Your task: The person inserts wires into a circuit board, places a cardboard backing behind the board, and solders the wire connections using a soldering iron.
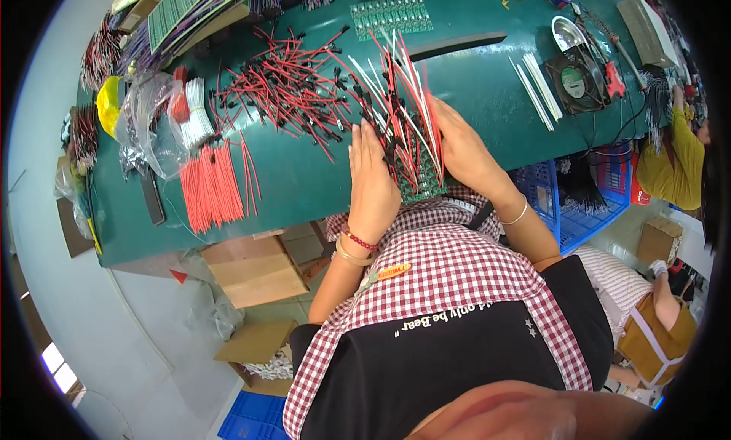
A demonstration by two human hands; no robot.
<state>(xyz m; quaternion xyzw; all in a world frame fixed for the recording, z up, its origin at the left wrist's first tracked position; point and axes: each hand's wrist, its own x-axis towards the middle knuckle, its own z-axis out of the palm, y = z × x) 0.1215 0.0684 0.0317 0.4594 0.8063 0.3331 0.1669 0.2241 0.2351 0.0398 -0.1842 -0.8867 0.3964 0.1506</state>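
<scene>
My left hand [373,182] and my right hand [466,149] stand on either side of an upright cluster of red, white and black wires [402,108]. Both hands have their fingers stretched out flat, palms facing inward along the cluster's sides. Below the wires lies a green circuit board panel [422,187] at the table's near edge, partly covered by them. Just left of my left hand spreads a loose pile of red wires with black connectors [285,86].
On the green table [472,74] lie bundled red wires [209,188], white wires [196,112], a plastic bag [156,128], another board panel [391,17], a dark strip [457,45], white sticks [535,93] and a fan [575,80]. Blue crates [544,185] stand below, right; co-workers sit beyond.
</scene>
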